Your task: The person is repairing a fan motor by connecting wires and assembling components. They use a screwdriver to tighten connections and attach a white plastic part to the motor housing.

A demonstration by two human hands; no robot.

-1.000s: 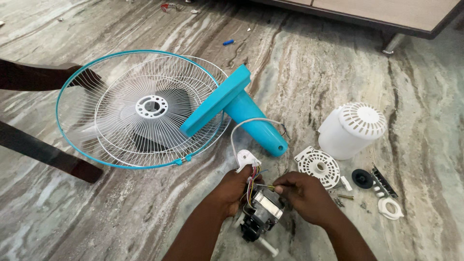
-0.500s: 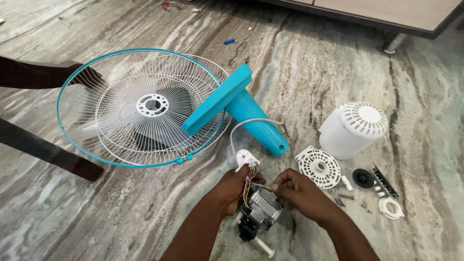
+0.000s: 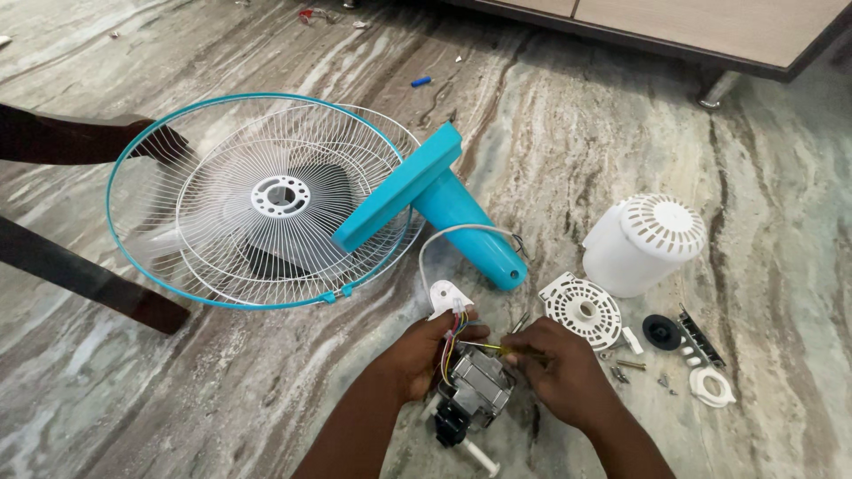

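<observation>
- We grip the bare fan motor (image 3: 479, 388) on the marble floor (image 3: 222, 390): left hand (image 3: 424, 353) clasps its side, right hand (image 3: 561, 372) pinches a thin tool (image 3: 497, 349) at it.
- It shows metal core, coloured wires, white shaft.

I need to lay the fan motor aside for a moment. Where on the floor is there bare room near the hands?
Bare marble floor lies below the fan guard, beside the left hand. More lies beyond the white motor cover, toward the cabinet. Right of the right hand it is crowded: vented disc, black knob, screws.
</observation>
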